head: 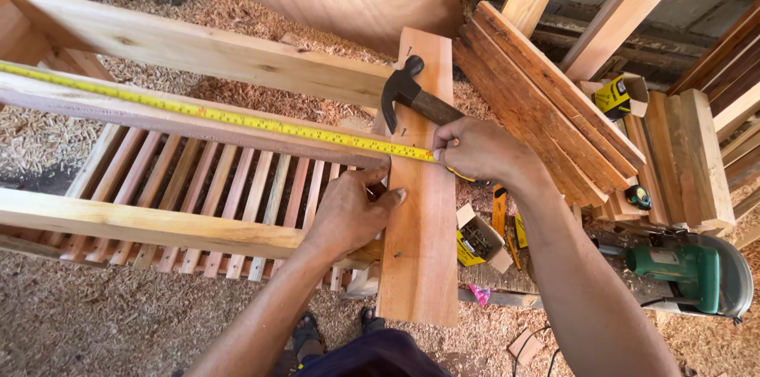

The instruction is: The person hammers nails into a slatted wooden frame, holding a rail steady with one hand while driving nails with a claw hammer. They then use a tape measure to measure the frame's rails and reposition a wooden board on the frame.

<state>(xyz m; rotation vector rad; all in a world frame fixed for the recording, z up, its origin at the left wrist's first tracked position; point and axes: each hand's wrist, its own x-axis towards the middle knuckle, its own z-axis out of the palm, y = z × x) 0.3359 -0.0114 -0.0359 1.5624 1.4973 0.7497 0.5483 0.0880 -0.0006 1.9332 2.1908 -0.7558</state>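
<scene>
A yellow tape measure (237, 117) is stretched from the far left across a slatted wooden frame (198, 179) to an upright-lying plank (419, 250). My right hand (475, 149) pinches the tape's end on the plank and also grips the handle of a black claw hammer (404, 86), whose head rests on the plank's top. My left hand (348, 215) presses against the plank's left edge where the frame's rail meets it, fingers bent.
Stacked boards (546, 108) lean at the right. A small open box of nails (475, 238), a yellow box (613, 96), another tape measure (637, 197) and a green circular saw (689, 270) lie at the right. Sawdust covers the ground.
</scene>
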